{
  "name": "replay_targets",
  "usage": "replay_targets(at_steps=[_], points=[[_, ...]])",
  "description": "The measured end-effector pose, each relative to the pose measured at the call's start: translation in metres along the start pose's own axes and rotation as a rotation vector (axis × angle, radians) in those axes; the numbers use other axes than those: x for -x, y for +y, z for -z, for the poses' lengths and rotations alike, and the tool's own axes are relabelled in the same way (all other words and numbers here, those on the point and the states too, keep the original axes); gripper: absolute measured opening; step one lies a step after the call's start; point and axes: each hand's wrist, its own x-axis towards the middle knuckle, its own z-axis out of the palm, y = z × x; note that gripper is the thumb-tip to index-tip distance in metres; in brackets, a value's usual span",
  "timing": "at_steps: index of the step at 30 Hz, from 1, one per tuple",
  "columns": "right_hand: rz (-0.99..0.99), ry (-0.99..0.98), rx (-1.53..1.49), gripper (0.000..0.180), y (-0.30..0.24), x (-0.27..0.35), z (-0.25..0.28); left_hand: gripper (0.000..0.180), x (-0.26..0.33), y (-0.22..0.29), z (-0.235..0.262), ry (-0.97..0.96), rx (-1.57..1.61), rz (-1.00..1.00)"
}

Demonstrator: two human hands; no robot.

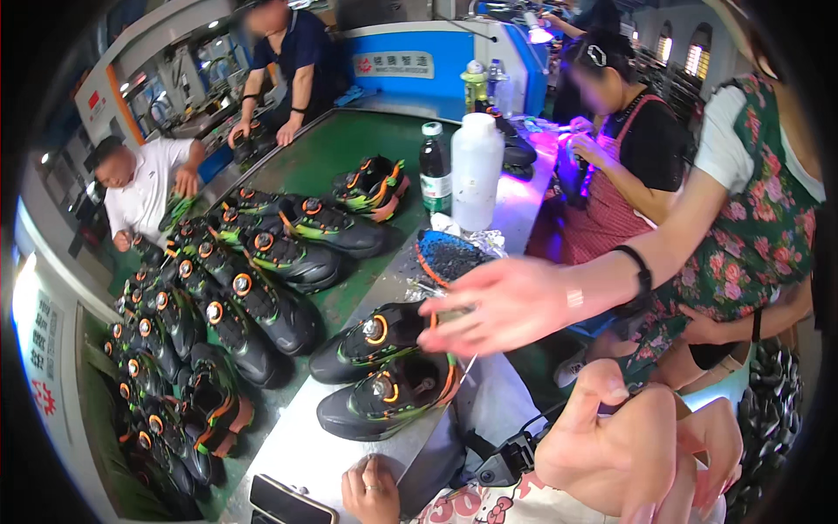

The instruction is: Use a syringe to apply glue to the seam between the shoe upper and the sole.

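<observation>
My left hand [371, 491], with a ring on one finger, rests on the metal-topped table edge [292, 437] with its fingers laid on the surface and nothing visible in them. Beside it lies a phone [292, 499]. My right hand [611, 437] is raised close at the lower right, fingers curled in; whatever is inside them is hidden. Two black shoes with green and orange trim stand ahead: a nearer shoe [384, 403] and a farther shoe [371, 339]. A co-worker's blurred hand [497, 306] reaches in from the right over the heels of these shoes.
Many similar shoes [253, 310] stand in rows on the green table [349, 293]. A white bottle [477, 170], a dark bottle [434, 166] and a blue-orange piece heaped with black bits [449, 255] are farther back. A black buckle [506, 461] lies by my lap. Several people work around.
</observation>
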Motion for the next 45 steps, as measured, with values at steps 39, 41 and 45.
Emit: replay_targets(at_steps=[39,41,45], points=[[-0.822,0.564,3.762,0.033,-0.18,0.077,-0.026,0.037,-0.01,-0.006,-0.017,-0.089,-0.045,-0.015],[-0.82,0.772,3.528,0.037,-0.206,0.099,-0.022,0.039,-0.01,-0.008,-0.016,-0.113,-0.015,-0.026],[-0.183,1.086,3.06,0.054,-0.219,0.13,-0.018,0.046,-0.011,-0.006,-0.017,-0.105,-0.021,0.008]])
